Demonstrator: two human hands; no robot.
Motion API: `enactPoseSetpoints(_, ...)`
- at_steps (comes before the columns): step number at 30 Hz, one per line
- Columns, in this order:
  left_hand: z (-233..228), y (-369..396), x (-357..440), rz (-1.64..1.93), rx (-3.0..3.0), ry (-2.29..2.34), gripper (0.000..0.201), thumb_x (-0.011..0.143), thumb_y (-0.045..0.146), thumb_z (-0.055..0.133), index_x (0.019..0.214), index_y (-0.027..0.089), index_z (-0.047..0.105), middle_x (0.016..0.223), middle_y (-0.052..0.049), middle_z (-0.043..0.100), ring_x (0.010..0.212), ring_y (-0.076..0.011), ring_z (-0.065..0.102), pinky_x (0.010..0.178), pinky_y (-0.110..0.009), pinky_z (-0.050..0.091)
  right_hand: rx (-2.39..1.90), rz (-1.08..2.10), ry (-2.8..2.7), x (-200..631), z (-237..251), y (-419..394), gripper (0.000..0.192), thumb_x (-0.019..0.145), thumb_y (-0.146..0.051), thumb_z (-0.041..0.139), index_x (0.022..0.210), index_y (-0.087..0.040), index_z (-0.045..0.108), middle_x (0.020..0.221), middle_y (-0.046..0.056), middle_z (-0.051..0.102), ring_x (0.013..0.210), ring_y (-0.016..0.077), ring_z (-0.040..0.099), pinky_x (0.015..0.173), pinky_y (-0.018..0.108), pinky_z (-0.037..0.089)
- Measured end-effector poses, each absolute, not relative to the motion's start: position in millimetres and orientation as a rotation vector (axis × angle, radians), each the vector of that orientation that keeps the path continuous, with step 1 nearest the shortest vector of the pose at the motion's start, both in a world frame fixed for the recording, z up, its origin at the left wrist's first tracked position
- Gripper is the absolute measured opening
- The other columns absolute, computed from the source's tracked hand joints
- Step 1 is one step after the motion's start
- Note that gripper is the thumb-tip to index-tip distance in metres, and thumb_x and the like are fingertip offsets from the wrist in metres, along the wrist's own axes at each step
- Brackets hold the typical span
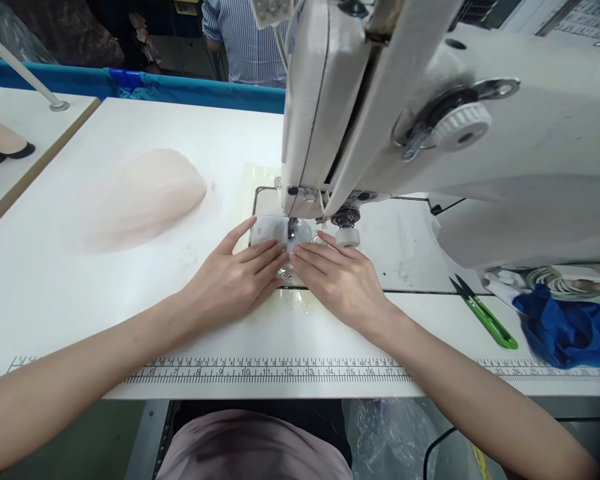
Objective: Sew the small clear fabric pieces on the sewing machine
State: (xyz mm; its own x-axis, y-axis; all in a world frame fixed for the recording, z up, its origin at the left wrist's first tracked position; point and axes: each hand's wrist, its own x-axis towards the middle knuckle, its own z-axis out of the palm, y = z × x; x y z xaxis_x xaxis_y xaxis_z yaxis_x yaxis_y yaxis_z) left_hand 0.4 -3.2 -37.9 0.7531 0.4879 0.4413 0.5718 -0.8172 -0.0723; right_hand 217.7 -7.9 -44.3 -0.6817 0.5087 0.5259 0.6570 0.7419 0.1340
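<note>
My left hand [240,277] lies flat in front of the sewing machine's presser foot [291,230], fingers stretched and thumb spread to the left. Close beside it, my right hand [340,277] also rests flat, its fingertips nearly meeting the left ones. Both sets of fingertips touch the near edge of a clear plastic piece [270,229] under the foot; whether it is loose or part of the machine I cannot tell. The sewing machine [325,100] stands above and right of my hands. Whatever lies beneath my palms is hidden.
A sheer beige fabric piece [155,193] lies on the white table [220,140] to the left. Green thread snips [490,323] and a blue cloth [570,327] lie at the right. A printed ruler [280,371] runs along the front edge. A person in a striped shirt [253,43] is beyond the table.
</note>
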Motion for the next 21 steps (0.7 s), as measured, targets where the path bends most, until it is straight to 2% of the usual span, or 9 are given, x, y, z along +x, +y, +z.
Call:
enactPoseSetpoints(5,-36.7,-9.2,1.2,-0.564,-2.751,-0.902,0.030,0.099,0.025,0.048,0.121,0.014,0.065,0.120,-0.010,0.070,0.114,-0.0245,0.067,0.121,-0.055,0.030,-0.915,-0.411,-2.463,218.5,-47.1,-10.3,0.020,0.093,-0.010,0.055,0.101,-0.012,0.074,0.109,0.008,0.075,0.103,0.0199,0.071,0.099,0.039,0.055)
enactPoseSetpoints(13,-42.1,4.4,2.5,-0.579,-2.715,-0.949,0.031,0.100,0.031,0.047,0.122,0.016,0.064,0.124,-0.010,0.069,0.117,-0.0238,0.065,0.121,-0.057,0.028,-1.043,-0.497,-2.480,216.4,-45.7,-5.2,0.026,0.100,-0.022,0.049,0.103,-0.015,0.073,0.107,0.003,0.076,0.087,0.0162,0.072,0.106,0.038,0.048)
enactPoseSetpoints(17,-42.3,1.6,1.7,-0.605,-2.713,-0.953,0.030,0.100,0.030,0.048,0.120,0.015,0.065,0.121,-0.011,0.070,0.114,-0.0244,0.066,0.118,-0.057,0.033,-1.088,-0.438,-2.521,216.9,-41.7,-7.2,0.028,0.101,-0.021,0.046,0.107,-0.014,0.073,0.111,0.005,0.075,0.091,0.0175,0.072,0.107,0.039,0.045)
enactPoseSetpoints(21,-41.8,1.8,1.9,-0.673,-2.785,-1.007,0.030,0.098,0.030,0.051,0.120,0.016,0.066,0.120,-0.010,0.071,0.114,-0.0268,0.066,0.119,-0.060,0.030,-1.128,-0.350,-2.531,216.8,-40.5,-7.1,0.028,0.100,-0.021,0.047,0.107,-0.015,0.073,0.111,0.006,0.075,0.095,0.0191,0.072,0.105,0.041,0.047)
